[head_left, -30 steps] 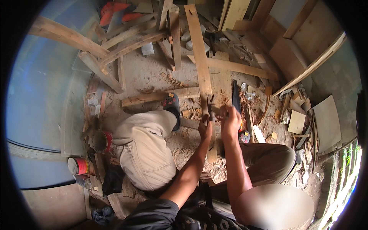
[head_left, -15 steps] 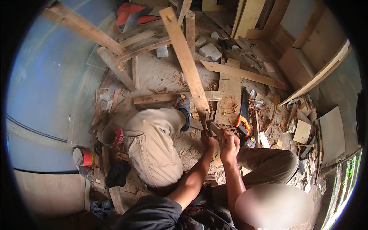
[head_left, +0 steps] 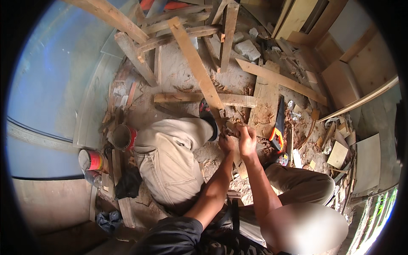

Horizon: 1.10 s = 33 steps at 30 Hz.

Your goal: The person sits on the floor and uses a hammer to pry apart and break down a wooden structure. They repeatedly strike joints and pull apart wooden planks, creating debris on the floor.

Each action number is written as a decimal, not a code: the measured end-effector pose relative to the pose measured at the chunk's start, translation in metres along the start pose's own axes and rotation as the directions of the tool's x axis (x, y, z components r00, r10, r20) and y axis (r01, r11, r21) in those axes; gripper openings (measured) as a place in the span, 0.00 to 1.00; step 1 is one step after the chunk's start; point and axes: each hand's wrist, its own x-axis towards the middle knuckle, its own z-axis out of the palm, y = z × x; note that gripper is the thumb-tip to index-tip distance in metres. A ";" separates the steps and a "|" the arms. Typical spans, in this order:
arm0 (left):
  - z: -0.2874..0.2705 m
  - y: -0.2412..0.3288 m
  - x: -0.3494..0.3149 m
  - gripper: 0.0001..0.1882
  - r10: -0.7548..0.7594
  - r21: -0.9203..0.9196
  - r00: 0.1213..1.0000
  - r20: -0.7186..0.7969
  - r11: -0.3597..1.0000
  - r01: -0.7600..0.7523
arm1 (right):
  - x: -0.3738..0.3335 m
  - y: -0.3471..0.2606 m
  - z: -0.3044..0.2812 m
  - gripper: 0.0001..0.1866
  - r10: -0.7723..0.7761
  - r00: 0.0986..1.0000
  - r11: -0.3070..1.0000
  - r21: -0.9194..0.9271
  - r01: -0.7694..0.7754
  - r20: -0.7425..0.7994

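While the board slants away from between the legs, the fingers of the left hand wrap its near end and those of the right hand clench what seems a hammer. Probably stiff and light, it should hold steadiest by both edges.

Plank: light tan with darker brown blotches. Saw: blackish blade; handle bright orange and black. Trousers: beige. Shirt: black, pale markings in front. Can: red outside, greyish within. Tub: whitish end, red-pink label edged yellow. Shoe: dark, spotted red. Stone: pale grey. Bag: black.
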 end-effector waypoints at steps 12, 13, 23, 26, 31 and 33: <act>-0.025 0.017 0.021 0.34 -0.207 0.047 0.975 0.083 0.978 0.204 | 0.052 0.046 -0.020 0.17 0.063 0.993 0.993 -0.108 -0.052 0.102; -0.029 0.008 0.028 0.34 -0.224 0.059 0.968 0.114 0.974 0.219 | 0.050 0.040 -0.011 0.17 0.091 0.993 0.996 -0.013 -0.091 0.078; -0.030 0.025 0.031 0.31 -0.144 0.214 0.985 0.098 0.969 0.121 | 0.042 0.026 -0.024 0.16 0.174 0.984 0.967 0.185 -0.178 0.036; -0.041 0.023 0.044 0.29 -0.271 0.262 0.939 0.210 0.941 0.213 | 0.054 0.027 -0.018 0.14 0.274 0.960 0.959 0.056 -0.277 0.061; -0.050 0.023 0.053 0.24 -0.260 0.150 0.931 0.255 0.962 0.228 | 0.072 0.008 -0.002 0.12 0.283 0.959 0.959 0.030 -0.283 -0.013; -0.052 0.020 0.060 0.21 -0.257 0.139 0.924 0.282 0.964 0.226 | 0.077 0.006 0.004 0.13 0.315 0.949 0.948 0.056 -0.314 -0.018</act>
